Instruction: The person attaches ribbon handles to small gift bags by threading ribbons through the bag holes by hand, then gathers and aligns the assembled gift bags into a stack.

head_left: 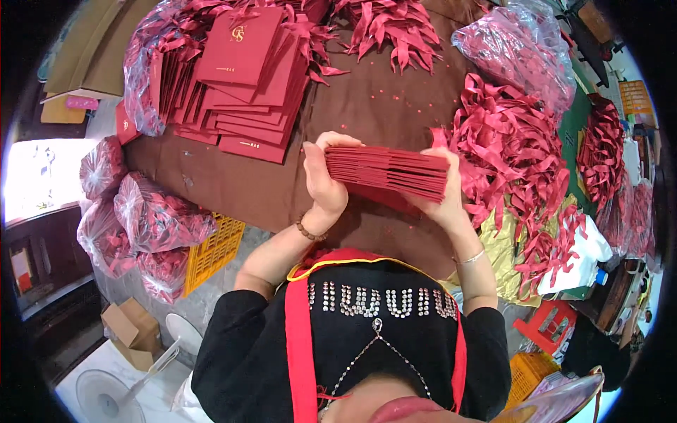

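Note:
Between my two hands is a stack of flat red paper bags, held on edge above the brown-covered table. My left hand closes on the stack's left end, the thumb up along its side. At the other end my right hand grips the stack, its fingers partly hidden behind and under it. Farther off to the left lies a fanned pile of similar red bags with gold printing.
A heap of red ribbons covers the table's right side, with a plastic-wrapped bundle behind it. More ribbons lie at the far edge. Filled plastic bags and a yellow crate stand at the left, near a cardboard box.

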